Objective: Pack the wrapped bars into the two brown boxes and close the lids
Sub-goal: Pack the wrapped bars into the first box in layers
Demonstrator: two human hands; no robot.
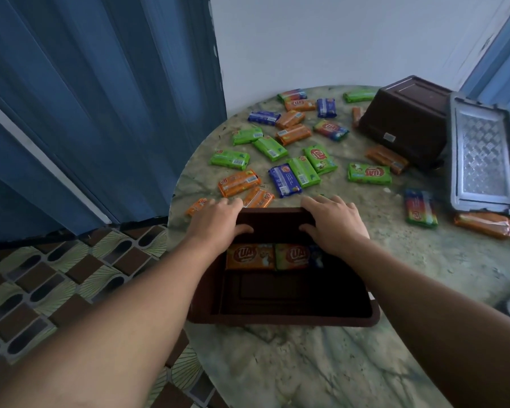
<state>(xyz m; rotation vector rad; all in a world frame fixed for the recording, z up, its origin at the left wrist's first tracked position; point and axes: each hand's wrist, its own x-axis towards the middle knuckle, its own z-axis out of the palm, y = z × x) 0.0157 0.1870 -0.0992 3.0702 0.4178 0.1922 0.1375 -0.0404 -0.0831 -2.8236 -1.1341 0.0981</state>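
I see my left hand [218, 217] and right hand [333, 220] gripping the far rim of the near brown box [283, 318], thumbs inside. Three wrapped bars [292, 256] stand along its far wall. More bars lie scattered across the desk [306, 363], beside an overturned second box [407, 119] and a lid [480, 154].

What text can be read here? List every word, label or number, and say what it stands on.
"UA" on the orange bar in the near box.
"UA" on the green bar next to it in the box.
The same logo, turned round, on a green bar on the table.
Small print and barcodes on the scattered bars: too small to read.
White sticker on the far box: blurred, unreadable.
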